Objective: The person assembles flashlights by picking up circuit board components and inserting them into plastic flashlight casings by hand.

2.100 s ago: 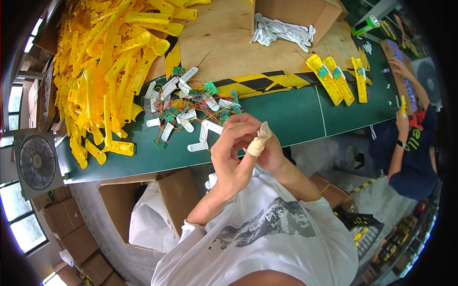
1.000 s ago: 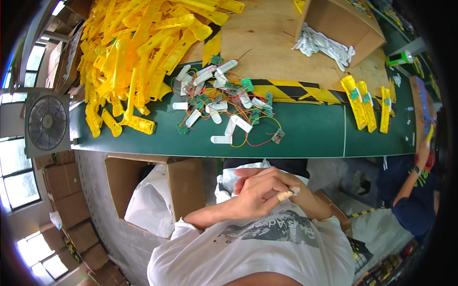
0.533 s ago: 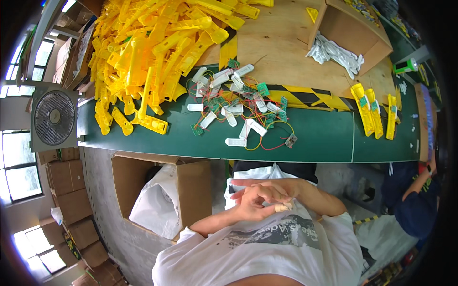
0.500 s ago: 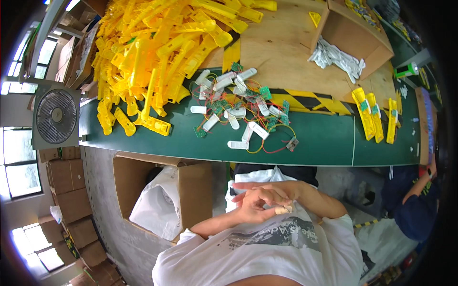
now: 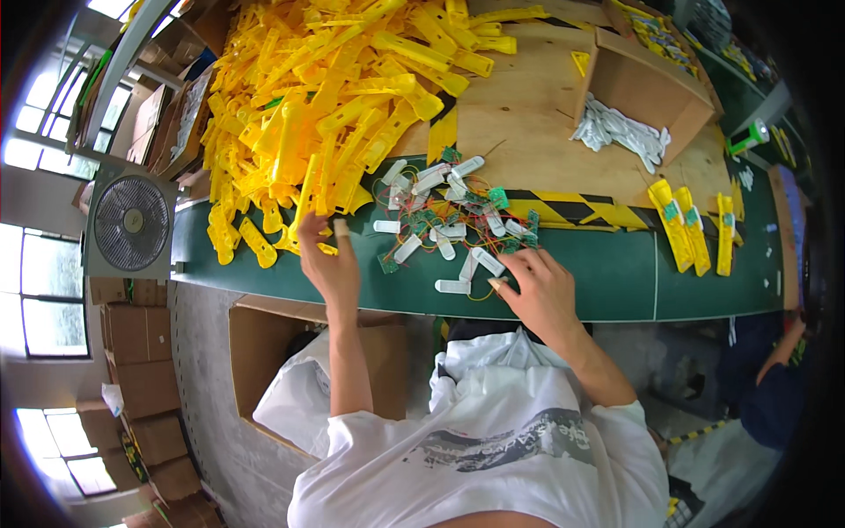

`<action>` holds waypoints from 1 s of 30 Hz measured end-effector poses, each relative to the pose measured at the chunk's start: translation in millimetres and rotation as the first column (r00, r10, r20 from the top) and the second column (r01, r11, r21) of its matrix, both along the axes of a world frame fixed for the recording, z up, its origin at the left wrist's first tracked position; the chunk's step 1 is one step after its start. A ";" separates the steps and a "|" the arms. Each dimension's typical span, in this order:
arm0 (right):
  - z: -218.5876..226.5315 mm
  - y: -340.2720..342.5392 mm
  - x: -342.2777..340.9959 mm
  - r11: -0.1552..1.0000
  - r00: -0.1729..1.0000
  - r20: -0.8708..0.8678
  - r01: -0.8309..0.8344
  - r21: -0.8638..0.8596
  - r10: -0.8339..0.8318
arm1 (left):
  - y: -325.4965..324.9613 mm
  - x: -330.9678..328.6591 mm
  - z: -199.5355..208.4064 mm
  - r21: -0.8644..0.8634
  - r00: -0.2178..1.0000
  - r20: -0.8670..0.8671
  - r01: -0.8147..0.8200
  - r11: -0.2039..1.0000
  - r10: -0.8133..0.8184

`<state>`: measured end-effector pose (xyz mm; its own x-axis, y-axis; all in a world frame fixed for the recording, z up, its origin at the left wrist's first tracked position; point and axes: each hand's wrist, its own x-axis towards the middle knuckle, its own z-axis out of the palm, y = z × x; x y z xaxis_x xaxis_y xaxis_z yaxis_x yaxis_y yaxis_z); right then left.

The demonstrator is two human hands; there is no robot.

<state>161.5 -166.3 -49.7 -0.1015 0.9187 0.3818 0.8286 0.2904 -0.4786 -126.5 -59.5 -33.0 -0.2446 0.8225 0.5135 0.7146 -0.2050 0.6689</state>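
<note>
My left hand point(image 5: 333, 268) is over the front edge of the yellow pile, thumb and fingers apart. A yellow plastic shell point(image 5: 327, 249) shows between them; I cannot make out any grip on it. On the right, my right hand point(image 5: 544, 295) hovers low at the near side of a tangle of wired parts, thumb and fingers parted. Close to its fingertips lies a white oblong plastic piece point(image 5: 487, 261). Thin red and yellow wires link such white pieces to small green circuit boards point(image 5: 498, 197). Tan coverings show on my thumb tips.
A large heap of yellow shells point(image 5: 290, 132) fills the far left of the green table point(image 5: 607, 264). Three yellow shells with boards point(image 5: 694, 231) lie at right. Behind them, a tipped cardboard box point(image 5: 647, 88) holds white gloves point(image 5: 620, 132). A fan point(image 5: 132, 220) stands left; another person point(image 5: 766, 387) is at right.
My hands have come apart from in front of my shirt and reached forward to the table, left to the yellow shells, right to the wired parts. The view has shifted slightly.
</note>
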 end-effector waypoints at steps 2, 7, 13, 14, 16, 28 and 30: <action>-8.2 0.5 -4.6 1.000 1.000 0.022 0.017 -0.012 -0.017 | 22.9 -18.4 1.7 0.008 0.944 -0.307 -0.122 0.993 0.118; -26.8 0.3 0.9 0.997 1.000 -0.008 0.021 -0.075 -0.022 | 49.9 -25.9 -21.2 -0.040 0.797 -0.591 -0.183 0.982 0.124; -34.4 -3.0 -1.1 0.998 0.996 0.054 -0.067 -0.021 0.068 | 46.3 -22.3 -28.5 0.087 0.915 -0.374 -0.128 0.988 0.152; -36.7 -2.7 -0.9 0.998 0.997 0.049 -0.063 -0.022 0.064 | 43.8 -20.4 -28.5 0.162 0.959 -0.252 -0.094 0.982 0.134; -42.6 -0.1 -0.9 0.993 0.987 -0.111 -0.111 0.037 0.114 | 35.6 -16.0 -26.3 0.249 0.968 -0.211 -0.082 0.965 0.137; -35.5 -18.1 31.9 0.992 0.650 -0.760 0.104 0.071 -0.014 | -7.2 11.0 -6.8 0.409 0.872 0.461 -0.046 0.911 -0.163; -36.8 -23.6 33.4 0.997 0.250 -0.966 0.066 -0.045 -0.060 | -12.2 21.1 -6.0 0.452 0.831 0.486 0.025 0.892 -0.270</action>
<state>195.0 -189.9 -86.4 0.4037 0.9020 0.1534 -0.2359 0.2646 -0.9351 -105.5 -71.7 -39.0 -0.4678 0.6126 0.6370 0.2175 -0.6188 0.7548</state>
